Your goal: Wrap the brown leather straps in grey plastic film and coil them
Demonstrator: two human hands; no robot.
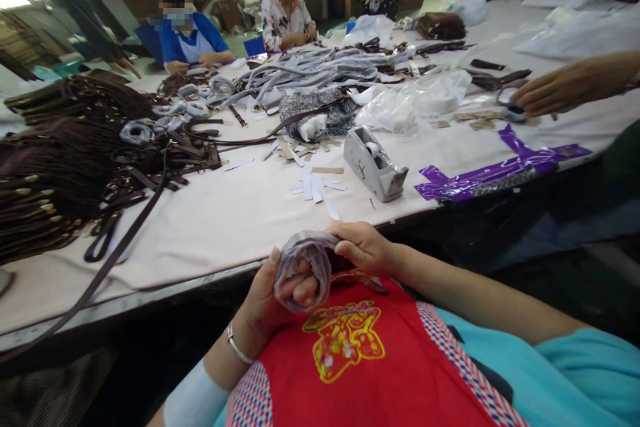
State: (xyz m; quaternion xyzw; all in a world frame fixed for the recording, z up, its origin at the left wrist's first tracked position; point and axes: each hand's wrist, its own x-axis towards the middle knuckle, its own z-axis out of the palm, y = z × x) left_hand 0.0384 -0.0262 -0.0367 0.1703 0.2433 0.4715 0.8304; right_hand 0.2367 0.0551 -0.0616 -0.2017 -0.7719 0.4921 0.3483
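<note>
A coiled strap wrapped in thin greyish film (320, 263) is held just above my lap, before the table edge. My left hand (263, 297) is closed on it, with fingertips showing through the middle of the roll. On the roll's right side, my right hand (367, 248) pinches the outer turn between thumb and fingers. Beyond my hands, a grey tape dispenser (373, 163) stands on the table, with white paper strips (315, 187) lying to its left.
Brown straps with metal fittings (45, 173) are heaped at the left of the table (200, 233). Grey wrapped straps (310, 73) lie across the middle. Purple tape (495, 170) covers the right front edge. A co-worker's hand (555, 88) reaches in from the right; other people work opposite.
</note>
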